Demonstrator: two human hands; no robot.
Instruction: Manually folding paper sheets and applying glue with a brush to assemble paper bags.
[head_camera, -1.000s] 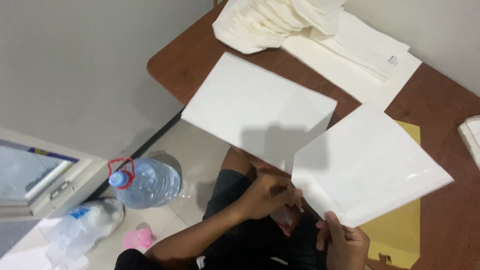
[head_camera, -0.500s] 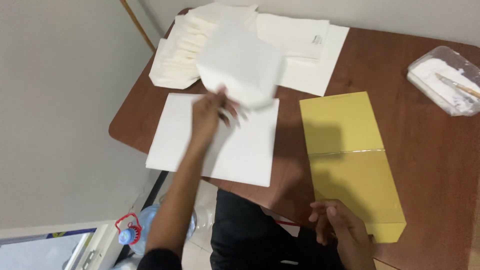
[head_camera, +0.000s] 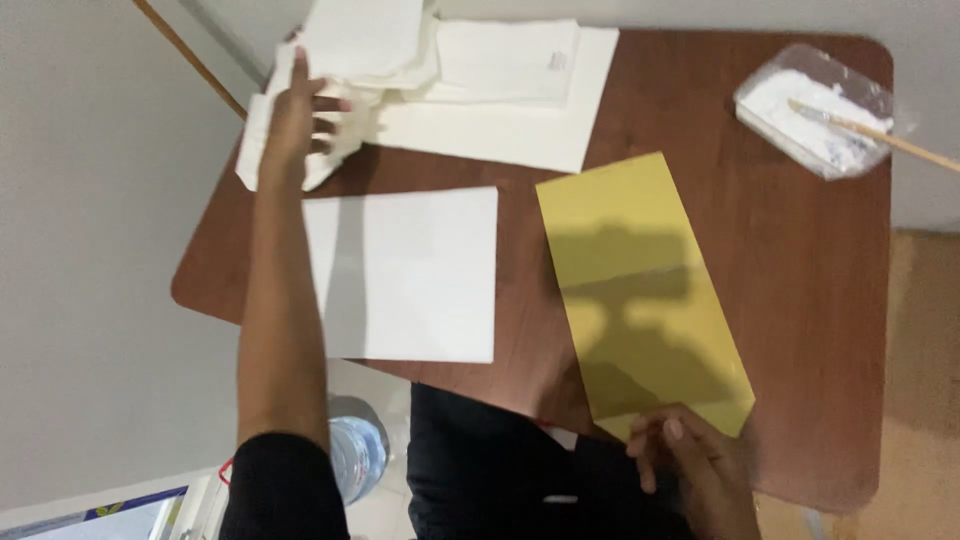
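Note:
My left hand (head_camera: 297, 118) reaches far out to the stack of folded white paper pieces (head_camera: 372, 62) at the back left of the brown table (head_camera: 800, 300), its fingers spread flat on the pile. A white sheet (head_camera: 405, 272) lies flat under my forearm. My right hand (head_camera: 690, 465) rests at the near corner of a long yellow sheet (head_camera: 640, 290), fingertips touching its edge; whether it pinches the paper is unclear.
A larger white sheet (head_camera: 520, 120) lies under the stack at the back. A clear plastic tub of white paste (head_camera: 815, 125) with a wooden-handled brush (head_camera: 880, 135) sits at the back right corner. A water bottle (head_camera: 355, 455) stands on the floor by my legs.
My left hand carried a white sheet from my lap up over the table and now lies on the stack at the back left. The yellow sheet is uncovered; the view tilted toward the table.

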